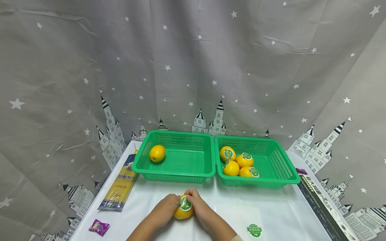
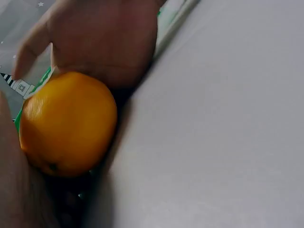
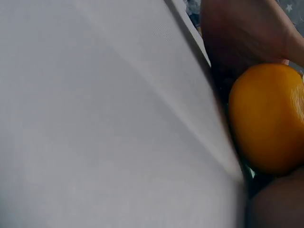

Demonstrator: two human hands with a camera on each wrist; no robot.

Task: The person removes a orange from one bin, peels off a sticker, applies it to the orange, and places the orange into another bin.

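Near the front of the table, an orange [image 1: 182, 214] is held between both hands. On its upper side is a green and white sticker [image 1: 185, 203]. The left hand [image 1: 165, 208] grips the fruit from the left, its fingers bent against the sticker's edge. From the other side the right hand [image 1: 202, 208] holds it, the thumb reaching over the top by the sticker. Plain skin of the orange [image 2: 71, 126] faces the left wrist view, with the right hand [image 2: 104, 42] behind it. In the right wrist view the orange [image 3: 268, 118] sits below the left hand [image 3: 244, 33].
A green basket [image 1: 178, 174] at back left holds one plain orange [image 1: 157, 153]. Beside it, another green basket [image 1: 259, 183] contains several stickered oranges [image 1: 245, 160]. A pasta bag [image 1: 120, 184] and purple packet [image 1: 99, 227] lie left; a green sticker [image 1: 254, 230] and black box [image 1: 324, 204] lie right.
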